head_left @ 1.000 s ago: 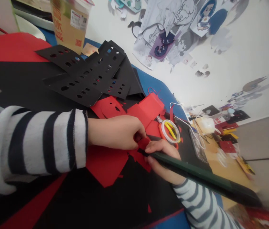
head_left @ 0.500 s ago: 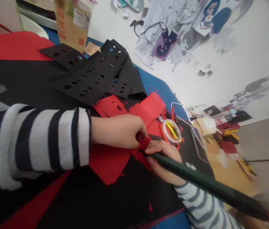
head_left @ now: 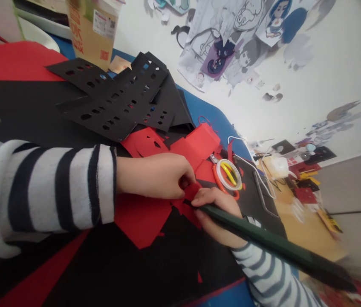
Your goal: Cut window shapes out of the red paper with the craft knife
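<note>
My left hand (head_left: pixel 154 175) reaches in from the left with its fingers curled down, pinching a small red paper piece (head_left: pixel 192 191). My right hand (head_left: pixel 220 215) comes from the lower right, thumb and fingers closed around the near end of a long dark green stick (head_left: pixel 263 241). That end touches the red piece, right beside my left fingertips. The stick slants away to the lower right, where it blurs. Under my hands lies a larger red paper sheet (head_left: pixel 145 226). My left fingertips are partly hidden.
Scissors with orange handles (head_left: pixel 220 182) and a tape roll (head_left: pixel 238 181) lie right of my hands. Behind are red paper pieces (head_left: pixel 202 138) and a black cut-out paper form (head_left: pixel 119 100). A drink cup (head_left: pixel 92 34) stands at the back left. Black paper (head_left: pixel 142 273) covers the desk.
The whole view has shifted slightly, so everything appears a little further left. Both hands keep the same hold on the red piece and the stick.
</note>
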`<state>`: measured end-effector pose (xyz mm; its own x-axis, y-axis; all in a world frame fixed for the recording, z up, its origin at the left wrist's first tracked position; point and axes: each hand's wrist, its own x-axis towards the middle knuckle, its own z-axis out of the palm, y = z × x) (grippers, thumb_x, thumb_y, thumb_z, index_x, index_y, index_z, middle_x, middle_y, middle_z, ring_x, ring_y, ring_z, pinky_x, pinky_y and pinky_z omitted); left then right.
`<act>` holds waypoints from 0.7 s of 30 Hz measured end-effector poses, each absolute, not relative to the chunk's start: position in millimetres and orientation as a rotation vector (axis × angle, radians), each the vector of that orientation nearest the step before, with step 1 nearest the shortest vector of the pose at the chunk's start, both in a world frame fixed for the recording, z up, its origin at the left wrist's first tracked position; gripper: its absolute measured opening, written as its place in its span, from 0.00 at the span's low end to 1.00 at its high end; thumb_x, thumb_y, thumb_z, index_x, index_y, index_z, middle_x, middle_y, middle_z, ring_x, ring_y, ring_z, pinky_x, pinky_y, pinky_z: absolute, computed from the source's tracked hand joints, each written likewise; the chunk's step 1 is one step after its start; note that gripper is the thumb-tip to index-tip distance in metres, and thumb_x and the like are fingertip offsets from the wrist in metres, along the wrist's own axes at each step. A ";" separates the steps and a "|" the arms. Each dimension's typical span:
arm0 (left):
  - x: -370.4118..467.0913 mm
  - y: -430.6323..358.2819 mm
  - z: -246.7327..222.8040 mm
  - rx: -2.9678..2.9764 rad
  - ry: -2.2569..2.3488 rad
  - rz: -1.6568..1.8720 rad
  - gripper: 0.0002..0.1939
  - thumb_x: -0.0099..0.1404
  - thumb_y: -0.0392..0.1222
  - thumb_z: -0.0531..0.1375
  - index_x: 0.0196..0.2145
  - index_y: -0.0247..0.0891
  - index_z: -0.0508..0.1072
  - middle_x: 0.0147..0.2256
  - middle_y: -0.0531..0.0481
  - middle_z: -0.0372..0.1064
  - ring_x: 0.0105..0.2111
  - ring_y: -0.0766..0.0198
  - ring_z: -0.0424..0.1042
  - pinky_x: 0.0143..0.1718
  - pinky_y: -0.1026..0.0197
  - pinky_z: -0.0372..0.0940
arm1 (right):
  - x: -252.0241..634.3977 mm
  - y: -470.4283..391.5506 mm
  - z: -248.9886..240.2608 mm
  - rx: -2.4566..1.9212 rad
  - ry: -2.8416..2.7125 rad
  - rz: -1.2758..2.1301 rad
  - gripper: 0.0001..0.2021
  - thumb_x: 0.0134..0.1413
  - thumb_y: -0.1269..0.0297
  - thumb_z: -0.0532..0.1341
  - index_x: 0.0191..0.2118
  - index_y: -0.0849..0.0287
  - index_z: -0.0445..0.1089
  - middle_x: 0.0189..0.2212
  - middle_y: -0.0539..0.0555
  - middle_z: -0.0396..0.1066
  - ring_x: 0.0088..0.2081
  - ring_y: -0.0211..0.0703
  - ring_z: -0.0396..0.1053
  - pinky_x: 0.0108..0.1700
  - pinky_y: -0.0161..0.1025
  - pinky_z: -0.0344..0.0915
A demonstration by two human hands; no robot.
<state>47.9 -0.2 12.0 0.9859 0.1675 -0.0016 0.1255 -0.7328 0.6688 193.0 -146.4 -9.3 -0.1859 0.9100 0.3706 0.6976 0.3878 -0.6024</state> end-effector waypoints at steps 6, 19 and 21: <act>48.2 0.4 10.5 2.394 0.214 0.076 0.13 0.54 0.31 0.57 0.35 0.40 0.77 0.26 0.55 0.71 0.24 0.69 0.65 0.23 0.68 0.55 | 196.7 -148.9 -13.6 -1.371 -1.897 0.475 0.15 0.46 0.78 0.56 0.39 0.54 0.65 0.29 0.50 0.70 0.29 0.40 0.70 0.32 0.38 0.68; 47.8 -0.5 11.6 2.402 0.213 0.079 0.13 0.54 0.31 0.57 0.35 0.40 0.77 0.26 0.56 0.71 0.24 0.69 0.65 0.24 0.68 0.55 | 191.6 -148.0 -10.7 -1.406 -1.892 0.398 0.14 0.45 0.78 0.56 0.37 0.54 0.65 0.27 0.50 0.70 0.27 0.40 0.71 0.30 0.37 0.68; 47.9 0.1 10.9 2.404 0.202 0.084 0.14 0.54 0.31 0.57 0.36 0.41 0.78 0.27 0.55 0.71 0.24 0.70 0.65 0.23 0.68 0.55 | 192.6 -149.0 -11.9 -1.393 -1.873 0.426 0.13 0.46 0.77 0.56 0.38 0.54 0.65 0.27 0.50 0.70 0.27 0.40 0.70 0.30 0.37 0.68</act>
